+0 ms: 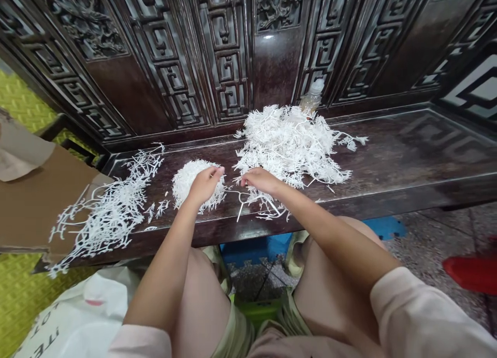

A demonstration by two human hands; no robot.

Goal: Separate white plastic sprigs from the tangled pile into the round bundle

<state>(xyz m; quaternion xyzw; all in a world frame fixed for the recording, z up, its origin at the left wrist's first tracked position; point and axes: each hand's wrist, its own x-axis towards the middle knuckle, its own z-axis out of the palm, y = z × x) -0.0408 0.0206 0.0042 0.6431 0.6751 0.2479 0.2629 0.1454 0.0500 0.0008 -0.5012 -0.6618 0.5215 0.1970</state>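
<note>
My left hand [205,184] is over a small round heap of short white sprigs [190,177], with thumb and fingers pressed together. Whether a small piece is between them I cannot make out. Just to its right, my right hand [261,181] is closed in a pinch, fingertips pointing left. A thin white branching stem [240,208] shows directly below those fingertips and appears to be held by them. Behind my right hand lies a large tangled pile of white plastic-looking foliage [287,143]. More white stems [269,208] lie near the bench's front edge.
A heap of bare white branching stems [116,213] lies at the bench's left end, partly over cardboard [27,213]. A clear bottle [312,96] stands behind the large pile. The dark wooden bench [392,151] backs onto a carved panel [275,62]. A white bag [85,316] is at lower left.
</note>
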